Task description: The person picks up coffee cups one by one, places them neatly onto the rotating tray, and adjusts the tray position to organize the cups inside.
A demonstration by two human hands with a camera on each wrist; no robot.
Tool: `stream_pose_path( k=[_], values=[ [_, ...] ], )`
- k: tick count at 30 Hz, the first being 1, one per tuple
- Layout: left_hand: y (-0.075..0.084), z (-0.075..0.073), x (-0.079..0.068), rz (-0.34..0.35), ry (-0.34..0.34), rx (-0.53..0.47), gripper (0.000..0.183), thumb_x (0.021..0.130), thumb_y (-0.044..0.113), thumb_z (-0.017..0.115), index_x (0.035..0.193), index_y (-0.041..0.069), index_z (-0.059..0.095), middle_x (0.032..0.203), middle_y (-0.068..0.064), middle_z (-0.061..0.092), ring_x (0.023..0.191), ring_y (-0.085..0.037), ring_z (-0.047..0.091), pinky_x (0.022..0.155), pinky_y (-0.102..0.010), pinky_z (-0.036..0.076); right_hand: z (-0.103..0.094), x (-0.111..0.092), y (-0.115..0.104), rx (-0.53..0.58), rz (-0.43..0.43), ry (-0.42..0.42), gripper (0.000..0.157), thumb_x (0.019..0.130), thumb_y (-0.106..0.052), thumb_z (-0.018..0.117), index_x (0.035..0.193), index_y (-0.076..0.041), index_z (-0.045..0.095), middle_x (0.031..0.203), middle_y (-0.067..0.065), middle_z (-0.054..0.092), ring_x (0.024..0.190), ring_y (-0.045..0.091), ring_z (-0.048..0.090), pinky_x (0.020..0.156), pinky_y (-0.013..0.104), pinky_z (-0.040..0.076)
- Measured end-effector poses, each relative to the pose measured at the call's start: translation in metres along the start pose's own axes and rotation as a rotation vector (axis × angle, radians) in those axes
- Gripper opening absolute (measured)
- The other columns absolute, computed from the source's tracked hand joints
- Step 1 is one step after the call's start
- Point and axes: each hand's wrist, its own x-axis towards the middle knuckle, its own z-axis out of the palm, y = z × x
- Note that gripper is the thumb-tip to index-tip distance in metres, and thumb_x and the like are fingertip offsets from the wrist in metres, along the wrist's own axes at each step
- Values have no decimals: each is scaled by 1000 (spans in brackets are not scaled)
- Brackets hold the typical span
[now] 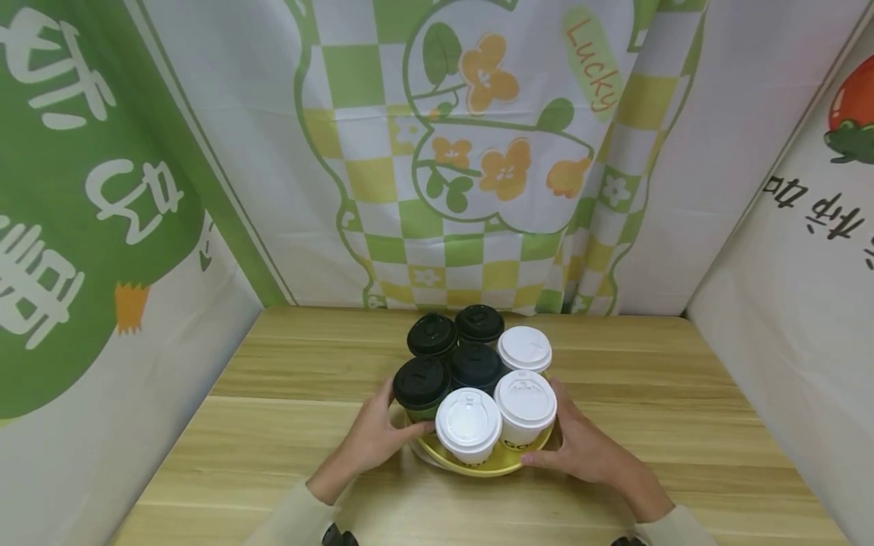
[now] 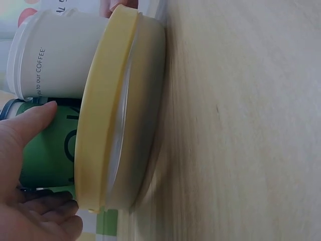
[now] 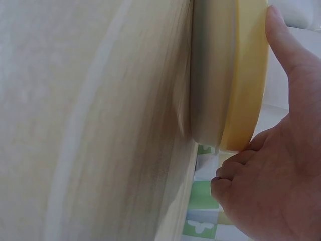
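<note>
Black-lidded cups [image 1: 423, 379] and white-lidded paper cups [image 1: 469, 421] crowd together on a round yellow tray [image 1: 478, 470]. Below its yellow rim a paler base [image 2: 145, 95] meets the wood. At the left side, my left hand [image 1: 372, 440] spans a green cup [image 2: 52, 145] with a black lid. Its thumb lies alongside that cup, and its loosely bent fingers reach the tray's edge. My right hand [image 1: 580, 447] holds the tray's right side, thumb tip on the yellow rim [image 3: 248, 75] and bent fingers against it farther back.
The tray stands on a wood-grain table [image 1: 287, 394]. A printed green and yellow checked curtain [image 1: 478, 152] hangs behind it. Printed cloth walls, green on the left [image 1: 82, 189] and white on the right [image 1: 799, 303], border the table.
</note>
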Motion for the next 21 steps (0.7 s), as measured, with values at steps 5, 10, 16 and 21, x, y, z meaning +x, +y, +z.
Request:
stream_pose_path(
  k=[5, 10, 16, 21],
  values=[
    [0, -1, -2, 5, -23, 10, 98, 82, 32, 93, 160, 7, 40, 160, -14, 53, 153, -38, 45, 126, -62, 36, -1, -1, 1, -10, 5, -4, 140, 78, -49, 93, 166, 5, 0, 171, 34, 16, 158, 52, 23, 124, 73, 25],
    [1, -3, -3, -31, -67, 24, 103, 83, 33, 92, 164, 9, 33, 167, -13, 44, 158, -36, 36, 130, -60, 29, -3, -3, 1, -33, 38, -8, 142, 78, -50, 93, 165, 9, -2, 171, 39, 9, 158, 55, 19, 125, 73, 23],
    [1, -15, -10, -59, -120, 127, 114, 85, 46, 88, 169, 9, 20, 174, -18, 29, 160, -41, 29, 129, -64, 27, -11, -5, -2, -58, 68, -33, 139, 80, -55, 89, 165, 9, -1, 171, 40, 5, 159, 56, 15, 125, 73, 21],
    [-7, -37, -21, -64, -168, 253, 119, 86, 52, 85, 170, 9, 11, 175, -20, 24, 160, -45, 27, 127, -67, 29, -30, -9, -4, -110, 125, -72, 133, 86, -61, 81, 167, 4, -3, 173, 35, 0, 160, 54, 9, 127, 71, 18]
  ],
)
